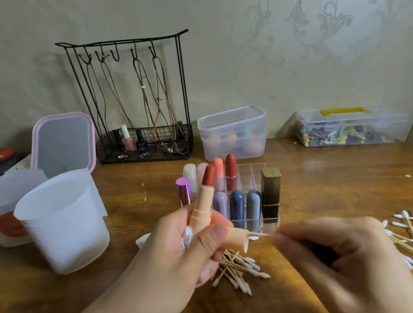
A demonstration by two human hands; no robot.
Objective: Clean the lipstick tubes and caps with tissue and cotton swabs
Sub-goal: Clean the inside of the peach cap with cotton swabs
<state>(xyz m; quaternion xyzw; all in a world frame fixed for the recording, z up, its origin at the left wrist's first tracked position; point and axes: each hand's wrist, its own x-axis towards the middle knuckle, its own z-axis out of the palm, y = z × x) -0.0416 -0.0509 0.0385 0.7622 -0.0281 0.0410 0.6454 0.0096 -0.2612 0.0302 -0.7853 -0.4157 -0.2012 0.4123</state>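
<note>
Where the two hands meet above the near middle of the worktop [330, 173], the item in work is a peach lipstick tube [199, 205], upright, its dark red bullet exposed.

Holding: left hand [176, 253] curled round the tube's lower barrel, a scrap of white tissue [187, 236] tucked in the same grip. The matching peach cap [237, 239] lies sideways between thumb and fingers, mouth to the right. Right hand [344, 263] pinches a cotton swab [260, 234] whose far end enters the cap.

Handling, as judged: tube and cap light, hard plastic, likely smooth and apt to slip; best taken by the barrel, clear of the bullet, which is soft and would smear or dent. Swab stick thin wood, likely to snap under hard pressure; best pinched close to the working end.

Surroundings: a heap of swabs [240, 269] just under the hands, more swabs [412, 233] to the right; a clear organiser [253, 173] of lipsticks just beyond; frosted cups [64, 218] at left; a wire stand [139, 99] and lidded boxes far back.

Not made out: the swab tip inside the cap, any residue there, the tube's base, and the right hand's fingertips, which are blurred.
</note>
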